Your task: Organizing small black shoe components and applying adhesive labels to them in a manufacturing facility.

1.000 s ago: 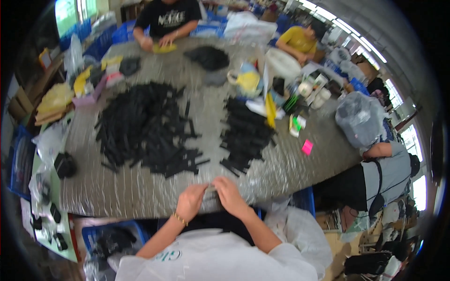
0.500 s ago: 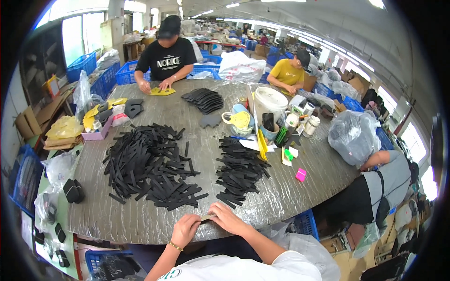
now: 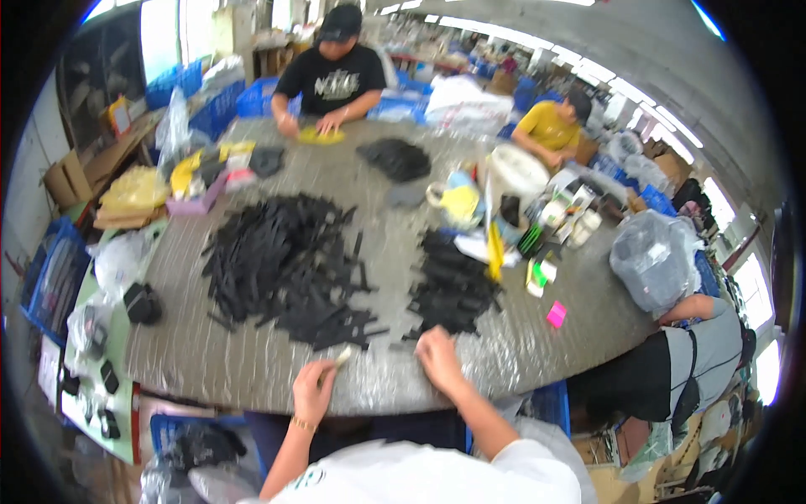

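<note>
My left hand (image 3: 312, 392), with a gold-coloured bracelet at the wrist, is closed on a small pale strip (image 3: 343, 357) that sticks out past the fingertips. It is just above the table's near edge, below a large loose pile of black strips (image 3: 281, 252). Farther right, my right hand (image 3: 439, 354) reaches to the near end of a second, narrower pile of black strips (image 3: 453, 286). Its fingers are bent together and blurred; whatever they pinch is hidden.
The table (image 3: 210, 361) has a shiny plastic-covered top. Beyond the piles stand a white bucket (image 3: 514, 172), bottles and a yellow-stained cup (image 3: 458, 203). A pink block (image 3: 557, 315) lies at right. Two people work across the table; another bends beside a bagged bundle (image 3: 655, 260).
My hands have come apart. The left has drawn slightly left with the pale strip; the right has moved forward and right to the narrower pile. The whole view has shifted.
</note>
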`<state>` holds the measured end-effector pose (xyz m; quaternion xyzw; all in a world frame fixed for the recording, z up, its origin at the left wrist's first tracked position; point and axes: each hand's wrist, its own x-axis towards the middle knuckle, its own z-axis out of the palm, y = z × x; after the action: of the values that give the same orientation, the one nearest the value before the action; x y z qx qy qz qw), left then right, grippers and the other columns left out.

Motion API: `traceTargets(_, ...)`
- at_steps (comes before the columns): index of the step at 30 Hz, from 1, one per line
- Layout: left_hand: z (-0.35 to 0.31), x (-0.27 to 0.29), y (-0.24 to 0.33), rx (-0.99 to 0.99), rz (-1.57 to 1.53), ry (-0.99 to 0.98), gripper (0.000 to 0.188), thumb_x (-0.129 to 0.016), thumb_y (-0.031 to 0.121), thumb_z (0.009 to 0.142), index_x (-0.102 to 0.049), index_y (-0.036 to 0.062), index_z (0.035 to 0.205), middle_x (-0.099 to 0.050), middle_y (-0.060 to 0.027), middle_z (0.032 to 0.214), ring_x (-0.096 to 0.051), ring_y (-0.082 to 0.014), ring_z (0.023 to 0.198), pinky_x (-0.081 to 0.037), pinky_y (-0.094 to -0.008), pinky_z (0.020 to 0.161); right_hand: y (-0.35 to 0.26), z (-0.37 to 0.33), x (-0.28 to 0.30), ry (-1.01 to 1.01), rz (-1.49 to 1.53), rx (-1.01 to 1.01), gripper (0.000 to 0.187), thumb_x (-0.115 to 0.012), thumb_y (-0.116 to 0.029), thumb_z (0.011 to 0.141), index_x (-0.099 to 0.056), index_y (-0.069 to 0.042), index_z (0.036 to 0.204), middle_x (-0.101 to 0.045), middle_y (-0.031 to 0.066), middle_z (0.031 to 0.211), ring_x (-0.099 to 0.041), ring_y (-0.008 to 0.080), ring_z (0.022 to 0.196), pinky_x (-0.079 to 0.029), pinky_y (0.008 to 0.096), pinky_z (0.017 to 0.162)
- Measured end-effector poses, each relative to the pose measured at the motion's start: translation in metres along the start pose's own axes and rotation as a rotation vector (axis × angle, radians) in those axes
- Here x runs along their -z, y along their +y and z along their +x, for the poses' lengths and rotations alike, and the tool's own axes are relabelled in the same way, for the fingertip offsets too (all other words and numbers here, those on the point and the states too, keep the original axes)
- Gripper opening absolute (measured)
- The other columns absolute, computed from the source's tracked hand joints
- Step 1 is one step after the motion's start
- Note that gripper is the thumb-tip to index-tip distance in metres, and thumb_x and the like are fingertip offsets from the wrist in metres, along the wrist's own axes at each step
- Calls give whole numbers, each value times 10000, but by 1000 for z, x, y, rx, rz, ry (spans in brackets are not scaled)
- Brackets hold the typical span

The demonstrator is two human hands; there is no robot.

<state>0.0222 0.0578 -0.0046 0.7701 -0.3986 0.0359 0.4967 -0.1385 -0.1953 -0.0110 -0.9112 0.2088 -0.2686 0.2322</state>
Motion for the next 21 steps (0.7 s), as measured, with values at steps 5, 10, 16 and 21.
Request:
traceTargets(5,21,3,1,29,-61,-14,125,-703,30,860,-693,38,984,-704,-131,968,-666,-322,874,-531,-382,773,3,40,27,149,-323,-50,191,-701,-109,818,-616,-52,979,-563,139,1022,-551,360,999,-416,465,863)
traceTargets(10,31,12,-9,59,-154,-6,149,-702,6,858,-690,25,1005,-703,-122,956,-666,-289,832,-530,-348,748,-43,33,-9,25,49,2,207,-720,-124,845,-647,-26,1012,-603,152,1040,-596,375,983,-470,431,852)
traceTargets(16,38,18,-9,49,-207,-38,188,-703,-28,852,-691,19,1034,-709,-117,970,-672,-247,832,-530,-322,752,-81,29,-58,66,74,-97,190,-717,-103,849,-648,-9,999,-606,152,1011,-609,356,957,-481,413,837)
traceTargets(21,45,12,-2,16,-254,-38,180,-701,-35,848,-689,15,1020,-712,-116,981,-679,-249,853,-532,-324,763,-73,25,-42,-6,156,-157,143,-682,-83,860,-622,-4,963,-589,144,965,-599,372,902,-471,427,791)
